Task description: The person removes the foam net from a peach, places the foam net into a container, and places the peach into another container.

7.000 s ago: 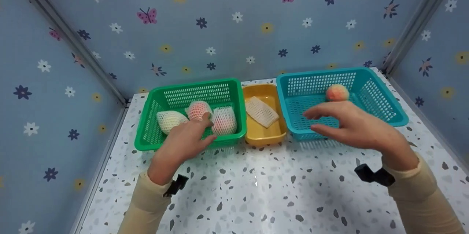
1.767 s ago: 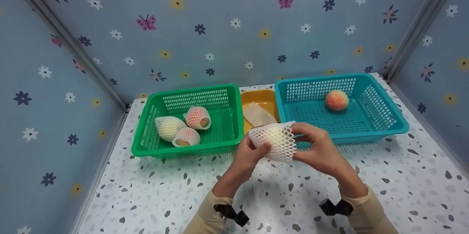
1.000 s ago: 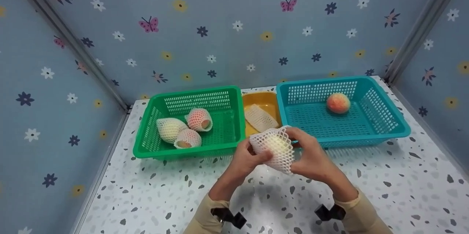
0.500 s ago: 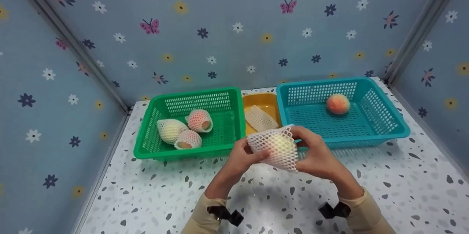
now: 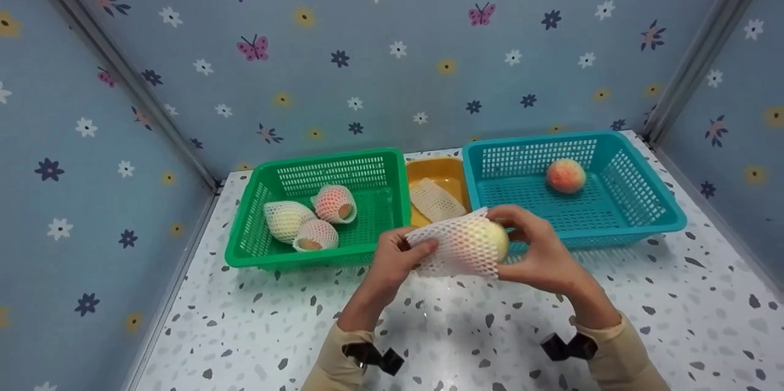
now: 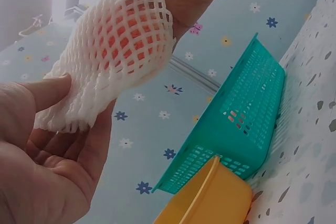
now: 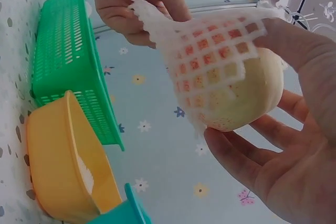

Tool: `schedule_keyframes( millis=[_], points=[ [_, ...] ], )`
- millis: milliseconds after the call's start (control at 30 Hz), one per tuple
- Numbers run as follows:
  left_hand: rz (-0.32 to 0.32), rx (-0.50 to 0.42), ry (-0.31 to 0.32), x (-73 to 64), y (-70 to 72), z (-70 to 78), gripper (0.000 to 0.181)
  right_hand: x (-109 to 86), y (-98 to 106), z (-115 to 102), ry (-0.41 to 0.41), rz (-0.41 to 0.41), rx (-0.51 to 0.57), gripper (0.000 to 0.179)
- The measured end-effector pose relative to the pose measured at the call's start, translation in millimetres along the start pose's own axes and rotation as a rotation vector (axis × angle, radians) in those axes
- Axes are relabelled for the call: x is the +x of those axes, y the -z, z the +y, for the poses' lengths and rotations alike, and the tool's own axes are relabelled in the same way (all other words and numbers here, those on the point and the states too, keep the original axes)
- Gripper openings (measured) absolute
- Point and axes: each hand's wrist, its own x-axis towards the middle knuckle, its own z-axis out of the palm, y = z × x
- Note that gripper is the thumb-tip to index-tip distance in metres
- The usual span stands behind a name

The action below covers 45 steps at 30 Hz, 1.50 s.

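Above the table, between my hands, is a yellow and pink peach (image 5: 500,241) partly inside a white foam net sleeve (image 5: 450,250). My left hand (image 5: 392,259) pinches the sleeve's gathered left end between thumb and fingers. My right hand (image 5: 536,256) holds the peach at the sleeve's right rim. The right wrist view shows the peach's pale end (image 7: 262,85) bare, with the right thumb and fingers around it. Mesh covers the redder side of the fruit in the left wrist view.
Left stands a green basket (image 5: 318,255) with three net-wrapped fruits (image 5: 288,220). A yellow bin (image 5: 450,167) in the middle holds a flat foam net (image 5: 437,200). One bare peach (image 5: 566,176) lies in the blue basket (image 5: 612,233) at right. Flower-patterned walls (image 5: 392,84) enclose the speckled table (image 5: 459,342).
Seven seconds ago both hands were empty over the baskets. Since then they have taken hold of a netted peach. In the last half second, its right end has come out of the sleeve.
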Motion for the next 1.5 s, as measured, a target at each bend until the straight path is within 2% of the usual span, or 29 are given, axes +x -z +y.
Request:
schedule_keyframes(
  millis=[67,167,433,533,767,900,967,1033,1133,1233,1300,1500],
  points=[
    [0.018,0.004,-0.002,-0.5,2.1,2.3,0.022,-0.6,2.4,9.3,0.011,0.000,-0.002,0.068],
    [0.036,0.004,0.004,-1.2,6.0,5.3,0.024,-1.2,5.0,11.8,0.017,0.004,0.003,0.067],
    [0.128,0.038,-0.019,0.1,18.2,11.9,0.028,1.4,9.2,-15.0,0.033,0.027,-0.010,0.066],
    [0.199,0.080,-0.032,0.3,21.9,13.0,0.027,1.6,11.7,-22.8,0.023,0.038,-0.029,0.065],
    [0.384,0.149,-0.062,2.0,24.3,11.5,0.028,1.4,13.0,-24.6,0.013,0.048,-0.040,0.065],
    [0.480,0.205,-0.149,4.0,24.1,8.8,0.026,0.2,13.1,-24.9,0.008,0.055,-0.049,0.066],
    [0.526,0.296,-0.208,4.8,24.1,8.1,0.023,0.2,13.3,-25.1,0.007,0.056,-0.056,0.066],
    [0.556,0.423,-0.289,5.8,23.9,8.5,0.020,0.5,13.6,-25.3,0.012,0.055,-0.062,0.066],
    [0.585,0.630,-0.444,8.9,22.2,10.4,0.019,1.2,14.4,-25.5,0.026,0.051,-0.064,0.067],
    [0.590,0.798,-0.585,13.2,17.7,10.5,0.018,1.5,15.1,-25.5,0.030,0.041,-0.056,0.067],
    [0.587,0.897,-0.643,16.8,14.2,8.7,0.017,1.3,15.6,-25.3,0.027,0.034,-0.055,0.067],
    [0.559,1.181,-0.745,37.8,8.0,1.0,0.018,-0.7,19.9,-23.9,0.034,0.041,-0.066,0.066]
  ],
)
